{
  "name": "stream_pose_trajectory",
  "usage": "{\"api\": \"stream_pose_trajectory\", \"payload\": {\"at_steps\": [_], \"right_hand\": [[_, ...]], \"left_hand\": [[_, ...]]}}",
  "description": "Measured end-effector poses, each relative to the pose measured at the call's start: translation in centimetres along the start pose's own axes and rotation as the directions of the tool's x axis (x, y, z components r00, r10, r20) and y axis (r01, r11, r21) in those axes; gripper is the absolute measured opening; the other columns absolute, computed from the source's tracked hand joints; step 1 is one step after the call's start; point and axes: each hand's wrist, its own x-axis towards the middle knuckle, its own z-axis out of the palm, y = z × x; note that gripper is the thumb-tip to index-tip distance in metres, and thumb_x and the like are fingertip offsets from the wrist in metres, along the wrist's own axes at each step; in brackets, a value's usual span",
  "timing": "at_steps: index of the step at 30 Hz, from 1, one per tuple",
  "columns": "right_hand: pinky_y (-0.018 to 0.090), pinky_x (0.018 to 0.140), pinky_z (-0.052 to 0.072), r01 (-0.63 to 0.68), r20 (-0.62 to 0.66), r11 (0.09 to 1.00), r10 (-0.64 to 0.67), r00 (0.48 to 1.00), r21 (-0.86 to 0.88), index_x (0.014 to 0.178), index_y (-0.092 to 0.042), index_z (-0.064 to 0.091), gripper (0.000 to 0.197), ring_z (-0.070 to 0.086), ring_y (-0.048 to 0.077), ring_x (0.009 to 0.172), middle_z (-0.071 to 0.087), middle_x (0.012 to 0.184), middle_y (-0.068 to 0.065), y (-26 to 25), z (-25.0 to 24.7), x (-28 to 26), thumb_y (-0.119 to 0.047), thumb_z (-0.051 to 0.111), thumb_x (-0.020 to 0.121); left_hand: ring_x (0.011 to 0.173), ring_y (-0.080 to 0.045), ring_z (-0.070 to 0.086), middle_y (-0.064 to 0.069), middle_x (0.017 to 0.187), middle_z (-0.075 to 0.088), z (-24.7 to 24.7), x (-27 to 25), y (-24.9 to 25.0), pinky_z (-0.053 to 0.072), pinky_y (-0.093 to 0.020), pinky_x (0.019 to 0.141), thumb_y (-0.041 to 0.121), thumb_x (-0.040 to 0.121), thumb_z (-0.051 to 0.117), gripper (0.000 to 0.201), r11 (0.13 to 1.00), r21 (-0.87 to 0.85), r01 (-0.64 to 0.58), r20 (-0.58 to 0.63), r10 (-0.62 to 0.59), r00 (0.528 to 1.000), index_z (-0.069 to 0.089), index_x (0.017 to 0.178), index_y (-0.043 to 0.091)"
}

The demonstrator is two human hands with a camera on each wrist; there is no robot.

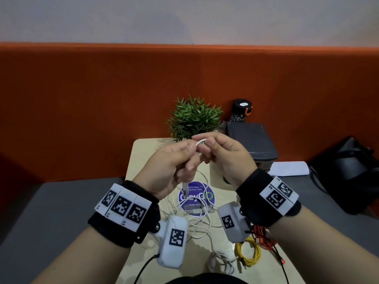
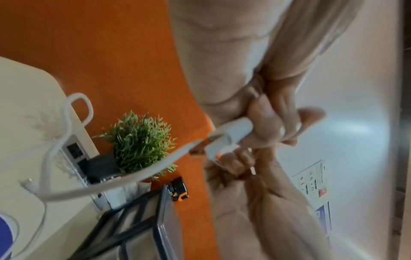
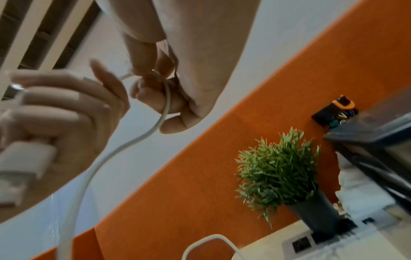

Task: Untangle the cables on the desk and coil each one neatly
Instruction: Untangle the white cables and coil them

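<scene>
Both hands, left (image 1: 172, 165) and right (image 1: 223, 154), pinch one white cable (image 1: 200, 142) with curled fingers above the desk (image 1: 141, 152). Three more bundles lie below (white (image 1: 220, 263), yellow (image 1: 249, 253), orange (image 1: 264, 234)).

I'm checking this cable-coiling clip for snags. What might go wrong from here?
Both hands, left hand and right hand, pinch the white cable, whose slack trails into the loose white tangle; pulling may tighten it. The tail could also drag across the coiled yellow cable.
</scene>
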Motion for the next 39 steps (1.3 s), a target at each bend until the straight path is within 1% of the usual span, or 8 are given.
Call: {"api": "stream_pose_trajectory", "payload": {"at_steps": [9, 14, 17, 20, 22, 26, 32, 39], "right_hand": [[0.023, 0.039, 0.034, -0.157, 0.066, 0.946, 0.144, 0.987, 0.283, 0.105, -0.023, 0.065, 0.027, 0.032, 0.013, 0.040, 0.033, 0.054, 0.003, 1.5, 1.9, -0.5, -0.036, 0.043, 0.096], [0.018, 0.039, 0.019, -0.242, 0.033, 0.970, 0.242, 0.970, 0.016, 0.086, -0.035, 0.067, 0.034, 0.023, 0.010, 0.039, 0.033, 0.049, -0.002, 2.4, 2.6, -1.3, -0.025, 0.039, 0.100], [0.021, 0.043, 0.022, -0.218, 0.002, 0.965, 0.220, 0.975, -0.145, 0.110, -0.023, 0.064, 0.027, 0.027, 0.006, 0.044, 0.033, 0.047, -0.014, 2.9, 2.5, -1.5, -0.019, 0.039, 0.101], [0.032, 0.054, 0.029, -0.166, 0.024, 0.938, 0.182, 0.983, -0.306, 0.107, -0.047, 0.065, 0.028, 0.034, 0.012, 0.055, 0.040, 0.055, -0.016, 3.1, 2.4, -1.8, -0.031, 0.045, 0.096], [0.019, 0.062, 0.035, -0.170, 0.042, 0.915, 0.199, 0.979, -0.366, 0.113, -0.045, 0.062, 0.031, 0.044, -0.003, 0.056, 0.051, 0.056, -0.024, 3.0, 2.4, -2.0, -0.022, 0.046, 0.099], [0.013, 0.062, 0.034, -0.194, 0.070, 0.881, 0.247, 0.967, -0.432, 0.118, -0.024, 0.064, 0.026, 0.048, -0.009, 0.057, 0.056, 0.056, -0.029, 2.3, 2.5, -2.5, -0.018, 0.049, 0.098], [0.046, 0.064, 0.050, -0.033, 0.053, 0.899, 0.063, 0.997, -0.437, 0.083, -0.031, 0.070, 0.007, 0.053, 0.022, 0.063, 0.060, 0.069, 0.008, 0.7, 2.5, -2.5, -0.034, 0.064, 0.083], [0.024, 0.040, 0.036, 0.070, -0.042, 0.969, -0.083, 0.996, -0.238, 0.080, -0.020, 0.070, 0.015, 0.041, 0.015, 0.042, 0.062, 0.063, -0.007, -2.3, 1.4, -0.7, -0.007, 0.064, 0.086]], "left_hand": [[0.035, -0.006, 0.025, 0.004, 0.044, 0.036, 0.2, 0.2, 0.9, 0.021, -0.020, 0.037, 0.024, 0.094, 0.035, 0.038, 0.976, -0.195, -0.096, -0.031, 0.092, 0.995, 0.059, 0.109, -0.001], [0.072, -0.014, 0.069, -0.006, 0.084, 0.073, 0.0, 0.4, 2.0, 0.056, -0.022, 0.064, 0.017, 0.094, 0.033, 0.028, 0.939, -0.243, -0.243, -0.110, 0.222, 0.969, 0.056, 0.102, 0.003], [0.098, -0.021, 0.069, -0.011, 0.101, 0.072, -0.5, 0.6, 2.5, 0.056, -0.026, 0.080, 0.013, 0.100, 0.027, 0.030, 0.931, -0.238, -0.277, -0.153, 0.245, 0.957, 0.055, 0.104, 0.003], [0.108, -0.024, 0.065, -0.014, 0.110, 0.069, -0.5, 0.6, 2.5, 0.054, -0.030, 0.087, 0.011, 0.101, 0.026, 0.030, 0.911, -0.296, -0.287, -0.196, 0.236, 0.952, 0.053, 0.108, 0.002], [0.109, -0.025, 0.064, -0.013, 0.111, 0.069, -0.5, 0.7, 2.3, 0.053, -0.030, 0.089, 0.009, 0.101, 0.025, 0.029, 0.906, -0.288, -0.312, -0.222, 0.253, 0.942, 0.052, 0.108, 0.003], [0.105, -0.022, 0.066, -0.006, 0.102, 0.072, -0.8, 1.0, 1.5, 0.053, -0.029, 0.087, 0.003, 0.101, 0.026, 0.027, 0.929, 0.102, -0.355, -0.263, 0.370, 0.891, 0.053, 0.104, 0.007], [0.076, -0.009, 0.066, 0.003, 0.089, 0.070, -2.4, 1.1, 0.3, 0.051, -0.022, 0.074, 0.006, 0.099, 0.038, 0.022, 0.660, 0.717, -0.221, -0.123, 0.433, 0.893, 0.057, 0.106, 0.015], [0.053, -0.005, 0.040, 0.009, 0.056, 0.045, -1.4, 0.4, -0.1, 0.034, -0.016, 0.052, 0.025, 0.096, 0.036, 0.026, 0.781, 0.578, -0.236, -0.122, 0.368, 0.922, 0.059, 0.087, 0.014]]}}
